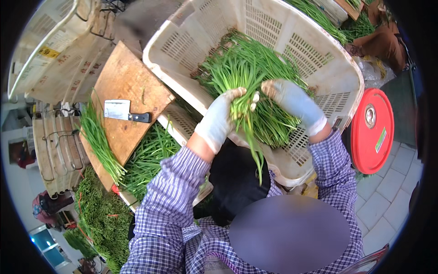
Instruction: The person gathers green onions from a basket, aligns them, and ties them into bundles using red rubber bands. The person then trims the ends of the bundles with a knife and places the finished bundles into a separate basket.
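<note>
My left hand (pixel 220 111), in a pale, soiled glove, grips a bunch of garlic chives (pixel 241 106) by its pale stem ends. Long green leaves spread away from the grip, and a few loose strands droop towards my lap. Just right of the bunch is my right hand (pixel 292 99), also gloved, its soiled fingertips curled close to the stems. Whether it pinches a stem is hidden. Small white bulb-like ends (pixel 255 97) show between the hands. Below both hands, more chives (pixel 270 54) lie in a large white slotted plastic crate (pixel 200 24).
A cleaver (pixel 118 109) and a tied-looking chive bundle (pixel 102 142) lie on a wooden board (pixel 131 73) to the left. Beneath it is another crate of greens (pixel 150 154). A red-lidded bucket (pixel 373 130) stands right; stacked crates (pixel 58 51) are far left. A person's brown-clothed leg (pixel 379 44) shows upper right.
</note>
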`<state>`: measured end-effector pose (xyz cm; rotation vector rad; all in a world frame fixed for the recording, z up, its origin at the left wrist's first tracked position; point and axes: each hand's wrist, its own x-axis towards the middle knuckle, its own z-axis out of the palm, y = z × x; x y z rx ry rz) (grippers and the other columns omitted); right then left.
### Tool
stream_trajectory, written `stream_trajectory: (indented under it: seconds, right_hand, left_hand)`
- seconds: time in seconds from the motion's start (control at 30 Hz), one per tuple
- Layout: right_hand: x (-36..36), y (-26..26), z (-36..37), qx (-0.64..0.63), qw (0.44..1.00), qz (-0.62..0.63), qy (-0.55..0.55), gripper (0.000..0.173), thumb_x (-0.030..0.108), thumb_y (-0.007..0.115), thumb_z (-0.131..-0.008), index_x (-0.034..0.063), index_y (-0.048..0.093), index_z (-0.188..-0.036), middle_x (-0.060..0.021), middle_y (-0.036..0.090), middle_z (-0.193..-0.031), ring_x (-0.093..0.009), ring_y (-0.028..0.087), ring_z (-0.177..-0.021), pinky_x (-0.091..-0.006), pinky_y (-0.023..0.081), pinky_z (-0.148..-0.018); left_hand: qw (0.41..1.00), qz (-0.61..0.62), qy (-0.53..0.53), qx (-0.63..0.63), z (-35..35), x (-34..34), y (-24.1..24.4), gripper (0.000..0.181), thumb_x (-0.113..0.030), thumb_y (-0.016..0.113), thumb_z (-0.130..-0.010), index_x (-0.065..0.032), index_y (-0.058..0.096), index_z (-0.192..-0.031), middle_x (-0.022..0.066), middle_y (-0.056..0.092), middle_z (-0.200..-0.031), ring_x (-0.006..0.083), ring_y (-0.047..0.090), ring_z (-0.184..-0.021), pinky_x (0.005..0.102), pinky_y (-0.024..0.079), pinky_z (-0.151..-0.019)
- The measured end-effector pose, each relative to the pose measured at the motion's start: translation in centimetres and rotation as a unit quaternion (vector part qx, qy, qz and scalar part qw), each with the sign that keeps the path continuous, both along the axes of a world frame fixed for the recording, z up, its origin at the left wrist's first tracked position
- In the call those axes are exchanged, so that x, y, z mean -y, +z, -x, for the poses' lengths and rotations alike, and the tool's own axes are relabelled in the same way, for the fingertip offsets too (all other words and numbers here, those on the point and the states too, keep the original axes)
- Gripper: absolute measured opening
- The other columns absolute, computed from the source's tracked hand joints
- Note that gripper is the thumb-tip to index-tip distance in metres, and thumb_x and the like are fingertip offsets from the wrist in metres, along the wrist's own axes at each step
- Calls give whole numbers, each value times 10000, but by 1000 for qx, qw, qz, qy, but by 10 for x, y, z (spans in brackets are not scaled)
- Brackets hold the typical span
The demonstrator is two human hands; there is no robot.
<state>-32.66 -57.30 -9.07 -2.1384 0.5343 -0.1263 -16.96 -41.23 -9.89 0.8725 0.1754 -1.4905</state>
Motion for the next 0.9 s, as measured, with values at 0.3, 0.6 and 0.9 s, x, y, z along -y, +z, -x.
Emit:
stream_trajectory:
  seconds: [0.3, 0.6, 0.9]
  right_hand:
    - [-66, 92, -16, 149, 985, 68, 51, 297, 254, 550, -963, -4, 654, -1067, -145, 678, -982, -222, 652, -884, -320, 500, -793]
    - [-228, 101, -63, 37, 928, 249, 273, 802, 409, 764, -746, 47, 445, -1386, -213, 553, -1285, -359, 523, -1200, -418, 429, -995]
    - [-220, 73, -95, 1, 873, 358, 332, 159, 138, 662, -753, 75, 692, -896, -155, 686, -837, -340, 683, -824, -430, 543, -733]
  left_hand:
    - [958, 214, 189, 12, 9, -187, 177, 545, -214, 584, -893, 107, 432, -1306, 189, 569, -1181, 136, 567, -802, 255, 543, -603]
    - [912, 285, 244, -165, -3, -334, 56, 585, -143, 611, -892, 100, 369, -1366, 171, 571, -1159, 221, 593, -879, 285, 546, -741]
    - [890, 310, 292, -163, 4, -358, 88, 537, -106, 573, -912, 102, 362, -1360, 250, 513, -1293, 253, 612, -1002, 324, 578, -757]
